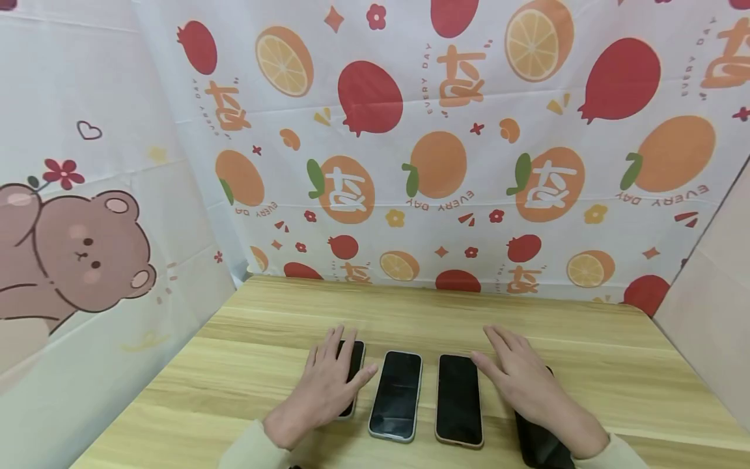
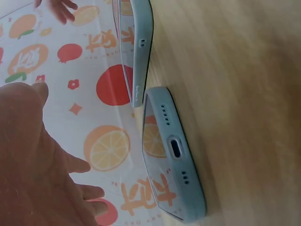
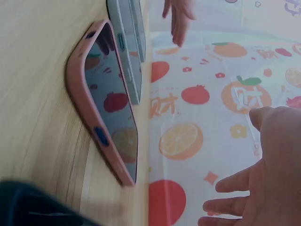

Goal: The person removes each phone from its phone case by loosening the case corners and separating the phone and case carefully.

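Note:
Several phones lie screen up in a row on the wooden table. My left hand (image 1: 328, 384) is spread over the leftmost phone (image 1: 356, 361), partly hiding it; in the left wrist view a gap shows between hand and the pale blue-cased phone (image 2: 178, 165). Beside it are a phone in a light case (image 1: 396, 396) and a phone in a pinkish case (image 1: 459, 400). My right hand (image 1: 524, 381), fingers extended, covers part of the rightmost, dark-cased phone (image 1: 539, 443). In the right wrist view that hand stays apart from the pinkish-cased phone (image 3: 110, 103). Neither hand holds anything.
The light wood table (image 1: 410, 312) ends at a white cloth backdrop (image 1: 398, 228) printed with fruit. A cloth with a cartoon bear (image 1: 94, 254) hangs on the left, and a pale wall (image 1: 715, 293) stands at the right.

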The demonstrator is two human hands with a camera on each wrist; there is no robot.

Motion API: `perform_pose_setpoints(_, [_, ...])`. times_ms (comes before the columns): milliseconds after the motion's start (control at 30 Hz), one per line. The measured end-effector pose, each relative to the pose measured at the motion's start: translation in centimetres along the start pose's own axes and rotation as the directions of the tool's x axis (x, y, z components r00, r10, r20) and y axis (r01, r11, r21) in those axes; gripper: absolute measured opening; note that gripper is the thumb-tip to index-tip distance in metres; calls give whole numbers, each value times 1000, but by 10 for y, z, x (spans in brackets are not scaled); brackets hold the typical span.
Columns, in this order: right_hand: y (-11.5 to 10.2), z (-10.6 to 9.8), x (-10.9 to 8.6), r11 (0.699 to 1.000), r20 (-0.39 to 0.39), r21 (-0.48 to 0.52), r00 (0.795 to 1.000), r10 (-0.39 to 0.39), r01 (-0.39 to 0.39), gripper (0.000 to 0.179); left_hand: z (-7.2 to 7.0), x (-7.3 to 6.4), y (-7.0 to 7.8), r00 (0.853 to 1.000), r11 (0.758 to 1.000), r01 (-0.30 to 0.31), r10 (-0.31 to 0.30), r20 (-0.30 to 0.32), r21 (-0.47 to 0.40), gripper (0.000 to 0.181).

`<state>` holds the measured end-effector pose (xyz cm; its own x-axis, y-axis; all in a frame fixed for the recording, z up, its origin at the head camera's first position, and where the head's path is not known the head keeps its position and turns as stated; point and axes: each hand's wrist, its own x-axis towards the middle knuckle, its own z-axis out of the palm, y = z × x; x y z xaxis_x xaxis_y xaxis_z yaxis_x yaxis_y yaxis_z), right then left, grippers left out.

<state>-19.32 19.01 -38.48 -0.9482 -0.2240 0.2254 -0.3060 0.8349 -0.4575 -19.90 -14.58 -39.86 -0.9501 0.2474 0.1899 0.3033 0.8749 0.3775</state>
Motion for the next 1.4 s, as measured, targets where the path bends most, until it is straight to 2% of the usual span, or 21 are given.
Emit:
perform_pose_setpoints(100, [-6, 3, 3, 998, 22, 68, 1000, 7, -9, 73, 1, -1, -3, 1000, 1000, 7, -8, -29, -19, 78])
perform_pose_setpoints(233, [-14, 8, 6, 990, 71, 135, 997, 23, -32, 74, 1, 0, -6, 998, 998, 40, -42, -36, -49, 79])
perform_pose_setpoints(467, [-28, 19, 13, 983, 128, 175, 991, 25, -48, 76, 0, -1, -9, 996, 995, 84, -86, -21, -53, 80])
perform_pose_setpoints(833, [-55, 37, 20, 970, 152, 244, 988, -36, -2, 64, -2, -4, -10, 990, 986, 141, -140, 21, -89, 71])
perform_pose_setpoints(967, [-64, 43, 23, 961, 174, 277, 983, -48, -2, 66, -2, -4, -12, 988, 984, 154, -153, 13, -86, 68])
perform_pose_setpoints(1400, [-92, 63, 36, 931, 274, 363, 953, -130, 23, 74, -1, -7, -15, 984, 982, 179, -178, 29, -54, 67])
